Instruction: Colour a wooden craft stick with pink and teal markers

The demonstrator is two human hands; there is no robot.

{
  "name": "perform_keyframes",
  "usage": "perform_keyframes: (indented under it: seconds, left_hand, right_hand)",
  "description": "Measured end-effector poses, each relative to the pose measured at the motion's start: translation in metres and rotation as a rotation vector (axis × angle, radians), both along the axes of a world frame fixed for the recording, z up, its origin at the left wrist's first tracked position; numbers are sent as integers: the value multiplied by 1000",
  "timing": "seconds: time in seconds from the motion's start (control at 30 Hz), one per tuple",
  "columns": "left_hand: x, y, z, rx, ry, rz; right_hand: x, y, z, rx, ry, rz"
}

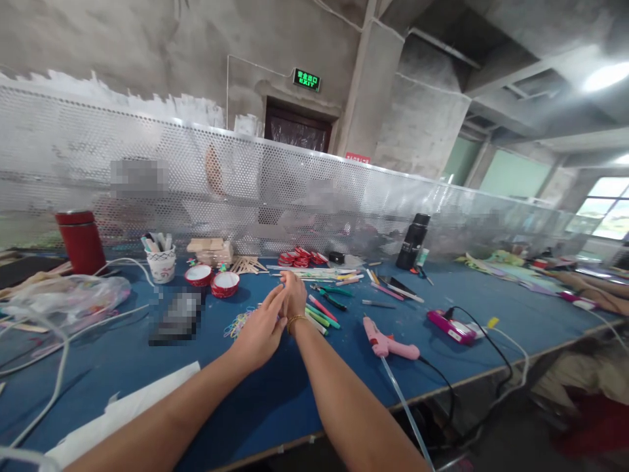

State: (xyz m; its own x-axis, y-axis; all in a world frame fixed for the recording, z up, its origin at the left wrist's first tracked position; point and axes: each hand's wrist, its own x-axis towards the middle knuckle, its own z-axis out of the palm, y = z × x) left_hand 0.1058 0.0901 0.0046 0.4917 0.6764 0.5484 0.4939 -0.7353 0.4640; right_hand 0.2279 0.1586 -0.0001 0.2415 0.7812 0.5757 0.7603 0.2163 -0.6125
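Note:
My left hand (263, 328) and my right hand (293, 295) meet above the middle of the blue table (265, 406), palms turned toward each other and touching. The left fingers are stretched out, and nothing shows in that hand. Most of the right palm is hidden behind the left fingers; its visible fingers are extended. A bracelet circles the right wrist. Colourful loops (238, 323) lie beside the left hand. Green, yellow and pink markers (320, 313) are just right of the right wrist. Farther right rests a pink glue gun (383, 341).
Dark-handled pliers (333, 299), red round tins (225, 283), a cup of pens (161, 263) and a red flask (81, 242) stand or lie around. A black bottle (413, 242) is near the perforated screen (314, 190). Cables cross both sides; another person's arm shows far right.

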Motion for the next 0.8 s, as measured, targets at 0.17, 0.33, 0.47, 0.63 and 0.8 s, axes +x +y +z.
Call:
perform_keyframes:
  seconds: [0.17,0.33,0.47,0.63,0.8]
  left_hand:
    - [1,-9,4,41,12,-34]
    - [2,-16,6,45,54,105]
    - [-1,-16,11,15,103,202]
    - [-6,-13,17,-9,164,198]
    - [-8,-12,20,-43,228,212]
  right_hand:
    - [5,-6,6,-62,15,-59]
    - [6,-9,8,-39,36,-75]
    - [5,-6,5,-50,58,-73]
    - [9,-1,3,-52,98,-61]
    - [13,-3,5,-3,150,-58]
